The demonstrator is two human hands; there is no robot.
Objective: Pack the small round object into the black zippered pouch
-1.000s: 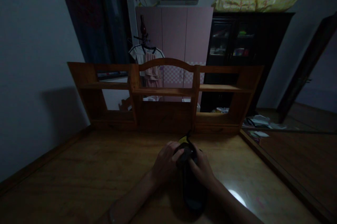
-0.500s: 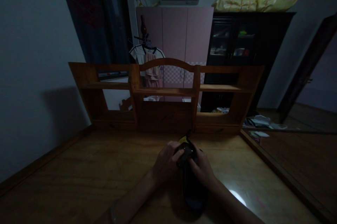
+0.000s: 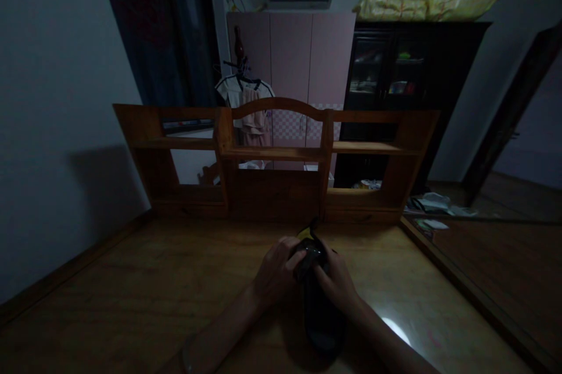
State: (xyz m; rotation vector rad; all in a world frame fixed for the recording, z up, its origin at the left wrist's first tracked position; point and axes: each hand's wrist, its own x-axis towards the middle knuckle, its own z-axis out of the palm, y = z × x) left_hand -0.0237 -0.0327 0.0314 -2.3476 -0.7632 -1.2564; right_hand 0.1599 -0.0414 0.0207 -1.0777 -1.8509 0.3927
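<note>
A black shoe [image 3: 324, 321] lies lengthwise on the wooden desk, its rounded end toward me. It is very dark, so its details are hard to make out. A yellow patch [image 3: 306, 234] and a thin dark tip show at its far end. My left hand [image 3: 277, 268] is closed on the left side of the shoe's far part, the thumb over a glossy dark piece. From the right, my right hand [image 3: 337, 280] grips the same part, thumb on top and fingers wrapped around the side. The fingertips of both hands are partly hidden.
The wooden desk top [image 3: 197, 268] bears a low wooden shelf unit [image 3: 274, 153] along its far edge. A white wall [image 3: 52, 128] borders the left side, and a raised wooden edge [image 3: 461, 286] runs along the right. Behind stand a pink wardrobe [image 3: 290, 58] and a dark cabinet [image 3: 448, 69].
</note>
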